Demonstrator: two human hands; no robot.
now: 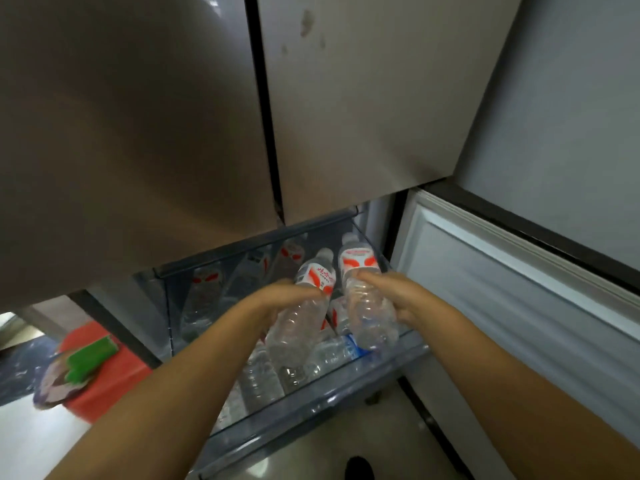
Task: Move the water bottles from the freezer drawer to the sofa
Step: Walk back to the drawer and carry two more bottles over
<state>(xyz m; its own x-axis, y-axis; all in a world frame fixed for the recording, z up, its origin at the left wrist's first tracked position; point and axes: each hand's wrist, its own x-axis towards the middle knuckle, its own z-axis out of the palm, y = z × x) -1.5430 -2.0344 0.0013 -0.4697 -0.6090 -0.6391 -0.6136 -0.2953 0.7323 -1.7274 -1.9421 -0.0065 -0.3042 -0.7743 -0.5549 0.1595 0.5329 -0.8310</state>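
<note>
The freezer drawer point(311, 407) is pulled out below two closed upper refrigerator doors point(363, 116); its walls are translucent blue-grey plastic. Inside it lie several clear water bottles point(259, 379), most on their sides, some with red-and-white labels and one near the front right corner with a blue label point(353, 346). More bottles show dimly through the rear wall of the drawer, toward the back left corner. The left hand point(277, 299) is closed around the middle of one bottle point(298, 323), which is tilted with its cap pointing away from the person and its base toward the front edge of the drawer. The right hand point(384, 292) is closed around a second bottle point(363, 299) held just beside the first, tilted the same way. Both held bottles are raised above the bottles lying in the drawer, over its right half. To the right of the drawer stands an open lower door point(519, 289) with a pale inner lining. On the floor at left sits a red object point(114, 375) with a green item point(91, 358) on it.
</note>
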